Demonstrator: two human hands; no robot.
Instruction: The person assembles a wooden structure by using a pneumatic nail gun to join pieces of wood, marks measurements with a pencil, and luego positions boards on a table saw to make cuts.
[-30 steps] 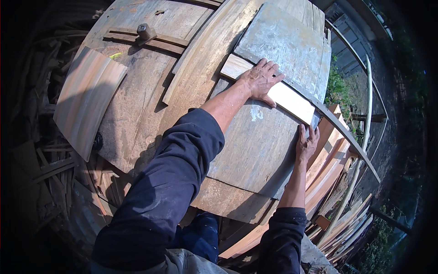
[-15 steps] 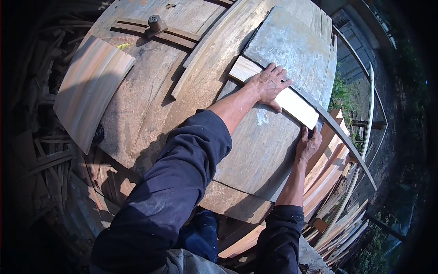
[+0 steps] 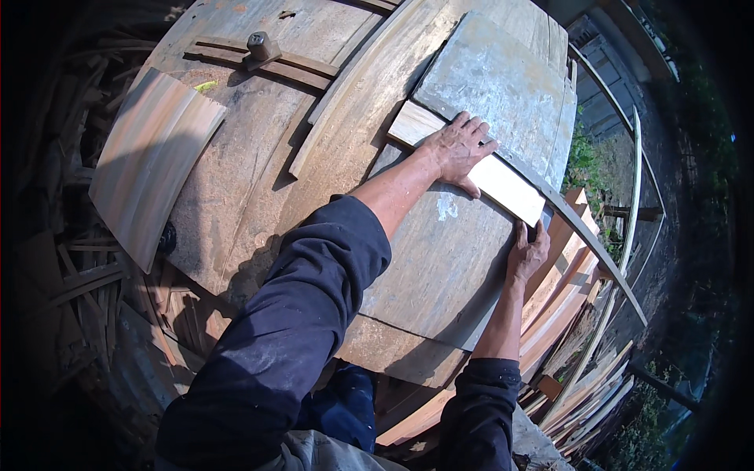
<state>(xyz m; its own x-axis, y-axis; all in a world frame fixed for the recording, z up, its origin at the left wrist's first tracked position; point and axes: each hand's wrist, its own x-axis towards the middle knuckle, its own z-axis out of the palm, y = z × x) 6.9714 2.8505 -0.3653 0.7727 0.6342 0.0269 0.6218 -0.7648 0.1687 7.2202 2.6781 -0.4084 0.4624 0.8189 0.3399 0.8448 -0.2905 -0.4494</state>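
Observation:
A short, pale wooden board (image 3: 509, 187) lies across the worktop, its far long edge along a dark straight strip (image 3: 577, 224). My left hand (image 3: 458, 149) rests on the board, fingers stretched over toward the strip and thumb spread near the board's near edge. At the board's right end, my right hand (image 3: 529, 253) has its thumb and fingers around the near corner, the other fingers curled. Under the board is a worn wooden panel (image 3: 440, 267); beyond the strip lies a grey metal-like sheet (image 3: 503, 82).
A striped wooden panel (image 3: 153, 161) leans over the left edge. Farther back, a dark block (image 3: 262, 49) sits on two narrow slats (image 3: 302, 71). A long batten (image 3: 345, 94) crosses the worktop. Reddish planks (image 3: 554, 302) and thin strips (image 3: 593, 408) are stacked at right; scrap wood (image 3: 86, 282) lies left.
The whole scene has shifted slightly left in the picture. Both hands keep nearly the same places on the board, with no clear movement of it against the strip.

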